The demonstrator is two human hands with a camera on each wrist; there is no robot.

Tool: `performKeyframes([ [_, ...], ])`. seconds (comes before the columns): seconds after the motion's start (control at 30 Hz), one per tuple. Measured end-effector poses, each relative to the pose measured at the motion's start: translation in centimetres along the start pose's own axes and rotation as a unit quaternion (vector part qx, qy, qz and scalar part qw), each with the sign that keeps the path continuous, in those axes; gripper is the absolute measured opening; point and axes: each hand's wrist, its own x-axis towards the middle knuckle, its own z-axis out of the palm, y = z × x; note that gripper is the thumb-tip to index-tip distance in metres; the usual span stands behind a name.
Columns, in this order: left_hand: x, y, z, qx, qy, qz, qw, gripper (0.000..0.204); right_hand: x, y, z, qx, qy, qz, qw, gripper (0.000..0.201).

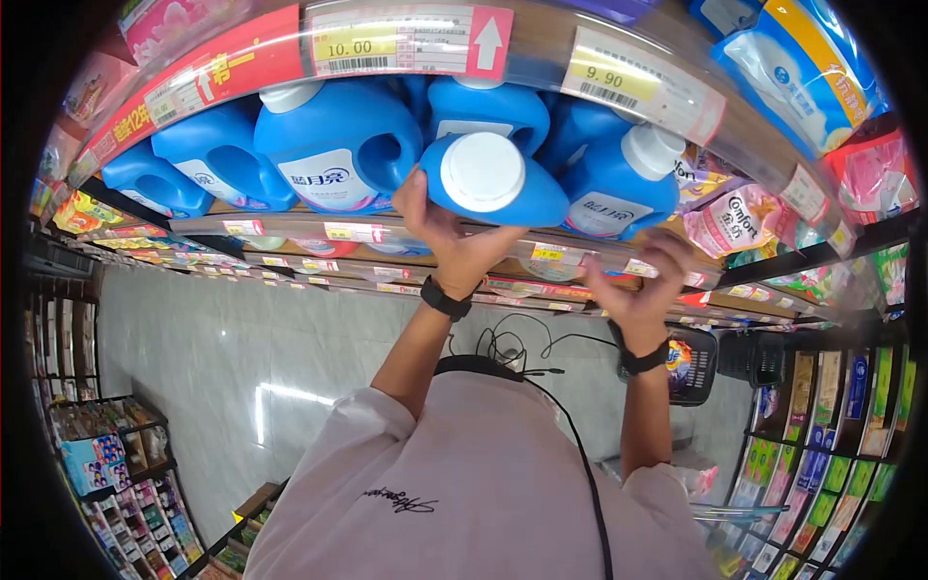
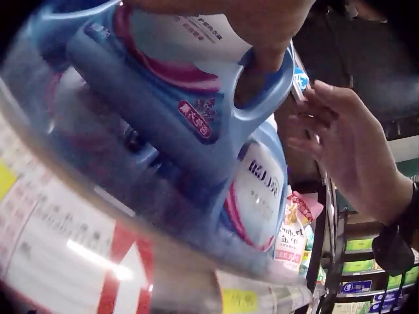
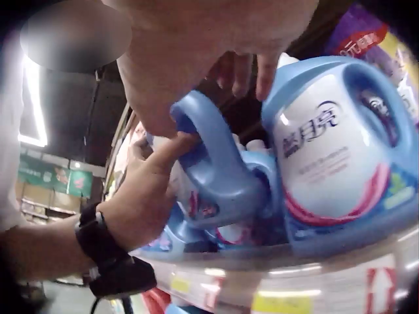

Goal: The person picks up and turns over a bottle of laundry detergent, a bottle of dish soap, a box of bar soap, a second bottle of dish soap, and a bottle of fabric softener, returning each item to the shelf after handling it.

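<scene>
On the shelf [image 1: 580, 253], a row of detergent bottles [image 1: 333, 140] stands side by side. One tipped bottle [image 1: 493, 179] lies at the row's middle, cap outward, with upright bottles at its 9 and 3 o'clock. The left hand [image 1: 440, 232] sits at its 7 o'clock, gripping its handle. The right hand [image 1: 643, 285] is at its 4 o'clock, against the shelf edge. Refill pouches [image 1: 739, 217] lie further toward 3 o'clock. Price tags [image 1: 406, 41] hang at 12 o'clock.
</scene>
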Motion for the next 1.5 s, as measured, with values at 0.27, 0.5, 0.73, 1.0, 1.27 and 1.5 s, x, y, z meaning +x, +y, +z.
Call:
performKeyframes([
  [0.27, 2.1, 6.8, -2.1, 0.004, -0.058, 0.008, 0.998, 0.132, 3.4, -5.2, 2.4, 0.303, -0.156, 0.175, 0.924, 0.086],
  [0.5, 3.2, 12.3, -5.6, -0.016, -0.245, -0.122, 0.962, 0.115, -1.0, -6.1, 2.4, 0.393, -0.118, 0.189, 0.892, 0.085],
  [0.73, 3.4, 9.8, -10.1, -0.226, -0.335, -0.477, 0.781, 0.065, -1.9, -6.6, -0.3, 0.577, -0.206, 0.43, 0.663, 0.067],
  [1.0, 2.4, 10.6, -11.3, -0.22, -0.394, -0.583, 0.676, 0.047, -1.1, -7.2, -2.3, 0.601, -0.248, 0.572, 0.501, 0.068],
  [1.27, 1.7, 11.0, -10.9, -0.134, -0.429, -0.623, 0.64, 0.062, -1.0, -6.6, -3.1, 0.592, -0.251, 0.648, 0.409, 0.058],
  [1.5, 2.4, 11.5, -9.8, -0.114, -0.388, -0.647, 0.647, 0.065, -0.5, -6.7, -3.4, 0.586, -0.218, 0.675, 0.391, 0.057],
])
